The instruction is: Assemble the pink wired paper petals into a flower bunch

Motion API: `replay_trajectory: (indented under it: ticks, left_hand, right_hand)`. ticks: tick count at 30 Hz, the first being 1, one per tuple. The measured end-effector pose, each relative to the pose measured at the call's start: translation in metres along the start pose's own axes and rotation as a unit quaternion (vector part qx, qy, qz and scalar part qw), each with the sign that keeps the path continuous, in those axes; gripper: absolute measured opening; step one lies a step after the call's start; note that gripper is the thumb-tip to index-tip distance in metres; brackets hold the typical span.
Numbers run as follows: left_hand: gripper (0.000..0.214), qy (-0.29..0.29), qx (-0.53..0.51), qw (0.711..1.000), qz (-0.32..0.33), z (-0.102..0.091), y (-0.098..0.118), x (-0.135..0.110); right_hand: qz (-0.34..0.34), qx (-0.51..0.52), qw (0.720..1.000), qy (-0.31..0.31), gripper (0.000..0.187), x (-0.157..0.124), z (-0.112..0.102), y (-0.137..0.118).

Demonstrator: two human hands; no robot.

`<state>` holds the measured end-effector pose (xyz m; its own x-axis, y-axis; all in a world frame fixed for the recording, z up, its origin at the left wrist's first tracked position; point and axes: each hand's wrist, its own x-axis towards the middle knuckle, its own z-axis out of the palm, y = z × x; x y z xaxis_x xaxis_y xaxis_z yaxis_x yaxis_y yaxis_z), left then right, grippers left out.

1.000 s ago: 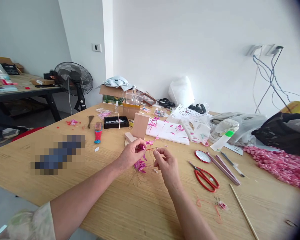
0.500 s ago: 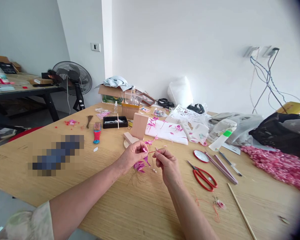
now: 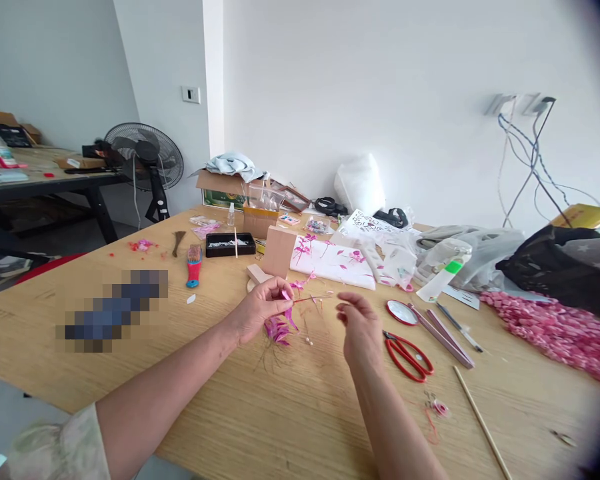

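My left hand [image 3: 263, 310] pinches a pink-purple artificial flower [image 3: 287, 296] between thumb and fingertips. From it a thin stem [image 3: 313, 298] points right, reddish near the fingers. My right hand [image 3: 361, 330] hovers just beyond the stem's tip, its fingers curved and apart, with nothing visible between them. Under the left hand lies a bunch of purple petals [image 3: 279, 331] with fine wires. A few small pearl-like beads [image 3: 309, 341] rest nearby. Red-handled scissors [image 3: 409, 357] lie right of my right hand, their blades partly hidden by it.
Tweezers [image 3: 443, 337], a round red-rimmed dish [image 3: 401, 312], a wooden stick [image 3: 483, 423] and a small spool [image 3: 439, 408] with orange thread lie to the right. Behind my hands are a wooden block [image 3: 280, 252] and a white foam slab [image 3: 330, 267] holding pink flowers. A brush [image 3: 194, 265] lies left.
My right hand has let go of the stem and moved right, its fingers now apart. The left hand keeps the flower in nearly the same place.
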<state>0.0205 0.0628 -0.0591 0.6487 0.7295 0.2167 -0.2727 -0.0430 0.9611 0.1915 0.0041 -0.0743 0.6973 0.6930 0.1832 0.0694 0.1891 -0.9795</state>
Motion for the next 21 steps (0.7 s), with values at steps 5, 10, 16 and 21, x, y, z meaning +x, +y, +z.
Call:
replay_trajectory:
  ticks: [5,10,16,21]
  left_hand:
    - [0.007,-0.015,0.214,0.976,0.045,-0.005,-0.004,0.003]
    - [0.013,-0.020,0.288,0.955,0.070,-0.005,-0.003,0.003]
    - [0.034,0.080,0.163,0.978,0.105,-0.005,-0.001,0.003]
    - [0.026,0.181,0.082,0.978,0.056,-0.003,-0.009,0.004]
  right_hand:
    - [-0.333,-0.212,0.912,-0.111,0.014,-0.005,-0.004,-0.016]
    - [-0.347,-0.320,0.837,-0.277,0.017,-0.014,0.009,-0.008]
    - [-0.144,-0.179,0.933,-0.276,0.011,-0.013,0.016,0.008]
    - [0.037,0.038,0.971,-0.234,0.016,-0.016,0.019,0.006]
